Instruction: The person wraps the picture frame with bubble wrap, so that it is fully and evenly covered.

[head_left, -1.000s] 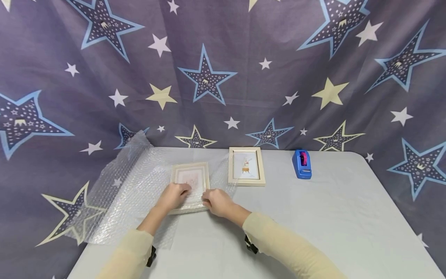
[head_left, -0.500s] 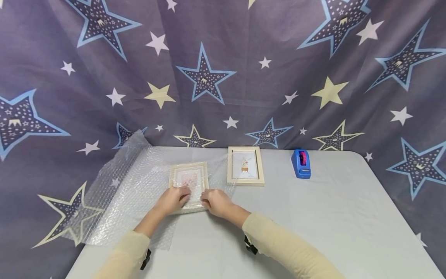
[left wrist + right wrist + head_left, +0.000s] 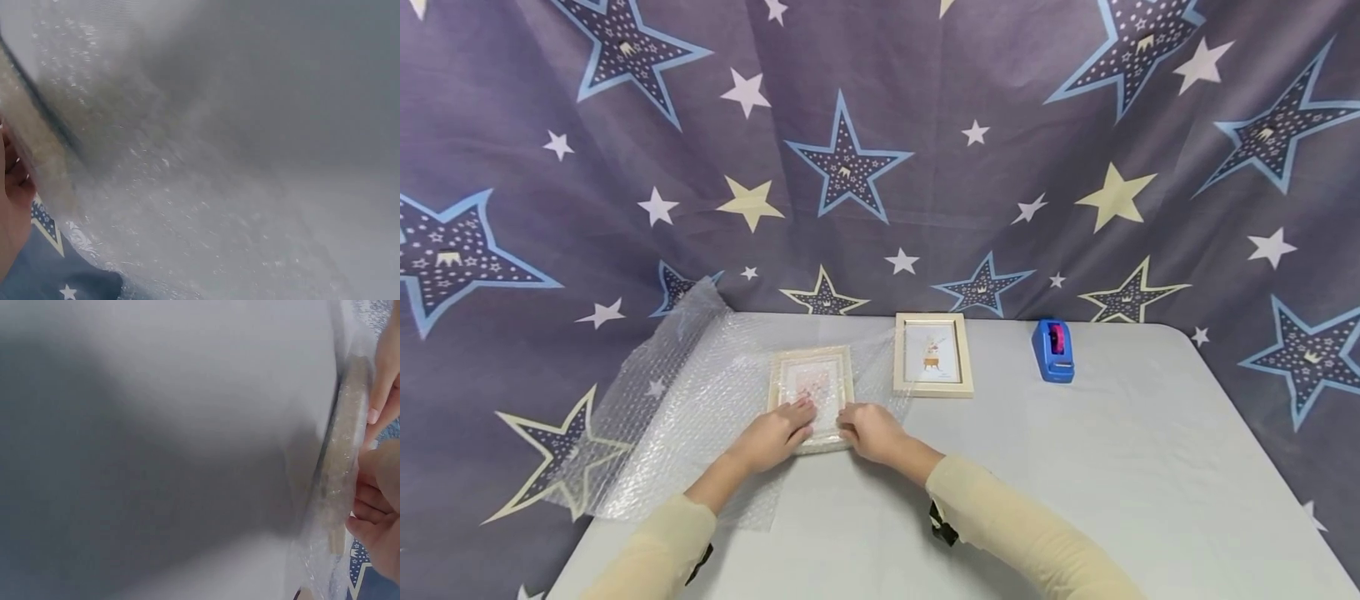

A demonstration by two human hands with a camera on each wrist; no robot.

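Observation:
A light wooden picture frame (image 3: 848,367) with a pinkish picture lies on the table under clear bubble wrap (image 3: 700,417). My left hand (image 3: 771,436) rests on the wrapped frame's lower left part, its fingers extended over the film. At the lower right side of the frame, my right hand (image 3: 872,432) pinches the bubble wrap with curled fingers. The right wrist view shows the wrapped frame edge (image 3: 340,450) beside the right hand (image 3: 381,506), with the left hand (image 3: 389,375) above it. Only part of the left hand (image 3: 14,206) appears in the left wrist view.
A second picture frame (image 3: 965,354) stands to the right, slightly overlapped by the wrap. Farther right is a blue tape dispenser (image 3: 1052,352) with a pink roll. The wrap hangs past the left edge of the grey-white table (image 3: 1075,483). A star-patterned curtain (image 3: 880,233) hangs behind.
My left hand's fingers have gone from curled on the wrap to extended and flatter over the frame. My right hand stays at the frame's right side. The head view has shifted slightly.

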